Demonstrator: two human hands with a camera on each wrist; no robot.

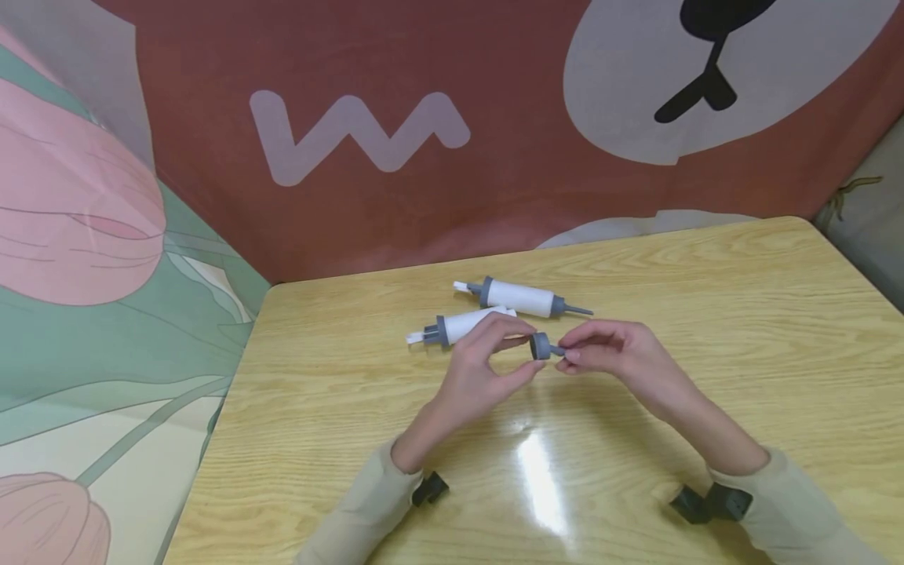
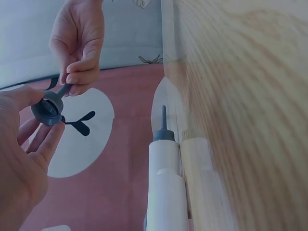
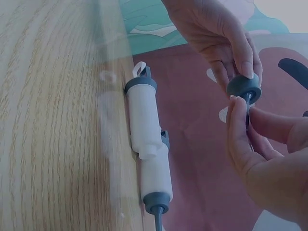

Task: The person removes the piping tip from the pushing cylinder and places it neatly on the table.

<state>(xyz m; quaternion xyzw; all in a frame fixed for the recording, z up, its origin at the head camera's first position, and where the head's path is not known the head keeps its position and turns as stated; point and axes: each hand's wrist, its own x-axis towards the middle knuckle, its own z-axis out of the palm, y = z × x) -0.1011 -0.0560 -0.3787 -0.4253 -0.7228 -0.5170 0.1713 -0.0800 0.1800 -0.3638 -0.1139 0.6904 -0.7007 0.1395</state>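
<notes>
Both hands hold a grey nozzle cap (image 1: 541,346) above the table, its hollow wide end turned to the left. My left hand (image 1: 475,375) grips the cap's round rim between thumb and fingers. The thin spout is pinched by the fingertips of my right hand (image 1: 632,359). The left wrist view shows the open inside of the cap (image 2: 47,111). Just behind my left hand lies a white tube (image 1: 462,325) with a grey collar and a white plunger end; its other end shows a bare white stub (image 3: 148,152) in the right wrist view.
Farther back lies a second white tube (image 1: 521,298), with a grey collar at the left and a grey nozzle (image 1: 575,309) fitted at the right. The pale wooden table (image 1: 318,439) ends at a red printed cloth (image 1: 395,220) behind and a floral cloth (image 1: 78,329) at the left.
</notes>
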